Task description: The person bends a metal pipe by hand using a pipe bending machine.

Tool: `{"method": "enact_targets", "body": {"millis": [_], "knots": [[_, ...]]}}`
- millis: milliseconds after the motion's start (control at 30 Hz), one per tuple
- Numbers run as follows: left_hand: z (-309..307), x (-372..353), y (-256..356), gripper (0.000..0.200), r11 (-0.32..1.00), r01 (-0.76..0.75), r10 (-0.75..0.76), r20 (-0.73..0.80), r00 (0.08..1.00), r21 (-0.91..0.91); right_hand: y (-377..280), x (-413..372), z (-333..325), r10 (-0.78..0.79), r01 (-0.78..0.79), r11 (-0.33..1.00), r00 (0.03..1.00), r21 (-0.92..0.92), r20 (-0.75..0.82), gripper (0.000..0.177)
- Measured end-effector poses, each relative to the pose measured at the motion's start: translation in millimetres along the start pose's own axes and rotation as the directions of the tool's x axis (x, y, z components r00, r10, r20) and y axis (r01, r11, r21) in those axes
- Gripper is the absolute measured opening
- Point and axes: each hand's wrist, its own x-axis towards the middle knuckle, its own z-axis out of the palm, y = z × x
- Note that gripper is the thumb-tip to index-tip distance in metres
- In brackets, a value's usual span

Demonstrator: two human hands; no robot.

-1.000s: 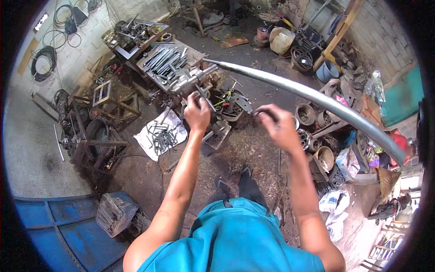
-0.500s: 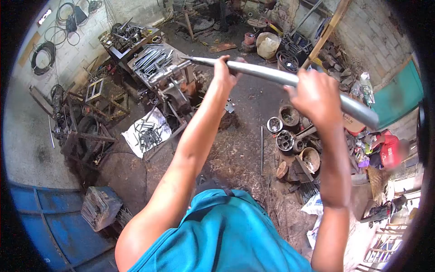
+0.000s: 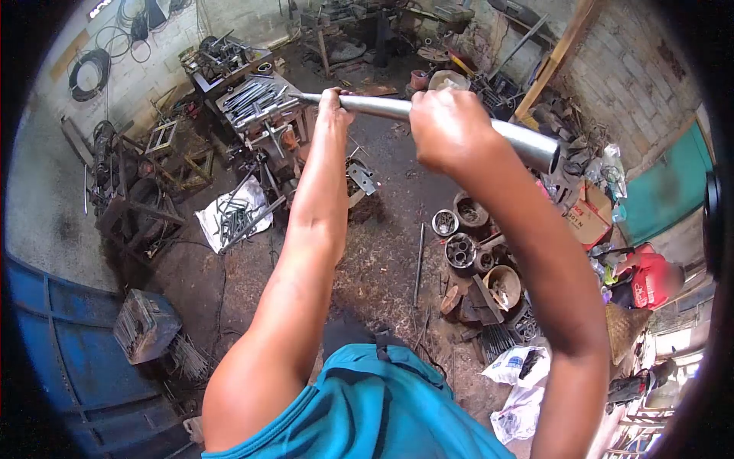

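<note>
A long, shiny metal pipe (image 3: 526, 142) stretches across the upper middle of the view, raised in front of me. Its wide hollow end points right, and the other end looks narrow at the left. My left hand (image 3: 334, 107) is wrapped around the pipe near the narrow end. Farther right, my right hand (image 3: 449, 130) grips it along the thicker part, its knuckles up. Beyond the narrow end stands a workbench (image 3: 289, 86) with a heap of metal rods (image 3: 254, 99) on it.
Short metal pieces lie on a white sack (image 3: 205, 222) on the floor. A long rod (image 3: 419, 264) lies mid-floor. Buckets of parts (image 3: 460, 251) and a wooden board cluster at right. A person in red (image 3: 648, 281) sits at far right. A blue metal panel (image 3: 76, 344) is at left.
Both hands and the pipe have shifted left in the view, and the pipe's hollow end now faces me more. Each hand keeps its hold. My view has turned slightly.
</note>
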Motion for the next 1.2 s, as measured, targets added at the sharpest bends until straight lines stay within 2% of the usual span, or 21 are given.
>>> {"method": "enact_targets", "body": {"millis": [67, 133, 200, 233, 300, 333, 367, 400, 433, 467, 533, 567, 600, 667, 733, 833, 867, 933, 967, 1067, 1200], "knots": [[4.4, -14.1, -2.8, 0.012, 0.996, -0.056, 0.056, 0.003, 0.998, 0.071, 9.1, -16.7, -11.0, -0.095, 0.093, 0.995, 0.991, -0.031, -0.098, 0.017], [1.3, -6.8, 0.0, 0.011, 0.997, -0.036, 0.034, 0.028, 0.999, 0.067, 20.7, -25.4, -36.3, -0.061, 0.061, 0.998, 0.998, -0.013, -0.025, 0.017], [0.2, -7.7, -1.6, 0.009, 0.992, -0.058, 0.06, -0.019, 0.998, 0.112, 39.1, -34.0, -56.2, -0.106, 0.088, 0.991, 0.976, 0.101, 0.19, 0.023], [-0.6, -7.8, -1.6, 0.009, 0.992, -0.065, 0.068, -0.019, 0.998, 0.108, 42.4, -39.2, -61.9, -0.1, 0.083, 0.992, 0.977, 0.099, 0.188, 0.023], [-2.9, -7.5, -0.8, 0.01, 0.989, -0.072, 0.072, 0.002, 0.997, 0.132, 48.4, -48.5, -70.0, -0.146, 0.12, 0.949, 0.987, 0.29, 0.072, 0.03], [-2.4, -4.1, -0.7, 0.01, 0.985, -0.08, 0.078, 0.017, 0.997, 0.151, 59.8, -47.5, -71.8, -0.146, 0.124, 0.954, 0.987, 0.275, 0.063, 0.03], [-3.6, -1.3, 0.0, 0.012, 0.988, -0.066, 0.064, 0.017, 0.998, 0.143, 74.4, -48.4, -71.0, -0.263, 0.192, 0.812, 0.963, 0.551, 0.053, 0.031], [-3.5, -2.2, 1.3, 0.011, 0.991, -0.038, 0.036, 0.016, 0.999, 0.126, 88.5, -50.7, -69.1, -0.368, 0.224, 0.59, 0.93, 0.776, 0.012, 0.033], [-3.6, -1.8, 2.0, 0.011, 0.99, -0.036, 0.032, 0.03, 0.999, 0.137, 99.7, -53.1, -64.1, -0.458, 0.236, 0.407, 0.888, 0.882, -0.026, 0.039], [-4.0, -2.0, 2.2, 0.011, 0.988, -0.037, 0.031, 0.045, 0.999, 0.147, 102.9, -50.4, -47.8, -0.459, 0.237, 0.41, 0.888, 0.881, -0.026, 0.039], [-7.9, 7.1, 2.4, 0.012, 0.997, -0.018, 0.014, 0.063, 0.998, 0.069, 109.1, -41.9, 3.7, -0.401, 0.478, -0.163, 0.767, 0.863, -0.5, 0.041], [-15.8, 21.3, 2.2, 0.012, 0.995, 0.078, -0.068, 0.154, 0.986, -0.058, 103.3, -40.1, 20.7, -0.296, 0.468, -0.31, 0.78, 0.828, -0.552, 0.037], [-12.1, 11.1, -2.4, 0.012, 0.996, 0.072, -0.063, 0.152, 0.986, -0.058, 98.7, -41.6, 21.1, -0.298, 0.468, -0.315, 0.777, 0.826, -0.554, 0.037], [-1.0, -21.4, -11.4, 0.01, 0.971, 0.081, -0.047, 0.15, 0.988, -0.226, 88.8, -42.2, 20.6, -0.167, 0.581, -0.382, 0.722, 0.719, -0.672, 0.031], [-7.6, -27.9, -15.5, 0.01, 0.97, 0.133, -0.064, 0.314, 0.947, -0.203, 83.8, -38.9, 30.6, -0.118, 0.655, -0.426, 0.643, 0.624, -0.756, 0.029], [-7.4, -33.7, -28.7, 0.01, 0.977, -0.125, 0.171, 0.28, 0.945, -0.175, 82.6, -39.9, 41.5, -0.118, 0.681, -0.434, 0.606, 0.59, -0.787, 0.028], [-11.2, -29.6, -26.4, 0.01, 0.977, -0.057, 0.131, 0.367, 0.921, -0.205, 77.6, -40.9, 44.9, -0.121, 0.682, -0.449, 0.594, 0.578, -0.795, 0.028], [-11.7, -32.0, -26.1, 0.011, 0.979, -0.023, 0.098, 0.364, 0.926, -0.205, 68.8, -45.2, 54.6, 0.07, 0.696, -0.535, 0.601, 0.478, -0.797, 0.026], [-11.5, -36.9, -31.3, 0.012, 0.976, -0.13, 0.182, 0.334, 0.925, -0.173, 65.9, -48.0, 60.2, 0.08, 0.721, -0.517, 0.577, 0.461, -0.813, 0.026], [-23.0, -26.8, -27.0, 0.012, 0.98, -0.048, 0.122, 0.4, 0.908, -0.191, 56.3, -56.5, 75.5, 0.106, 0.76, -0.494, 0.534, 0.422, -0.839, 0.027], [-41.5, -39.3, -38.8, 0.012, 0.979, -0.133, 0.182, 0.369, 0.911, -0.153, 39.6, -77.9, 105.8, 0.122, 0.78, -0.501, 0.494, 0.376, -0.861, 0.027]]}}
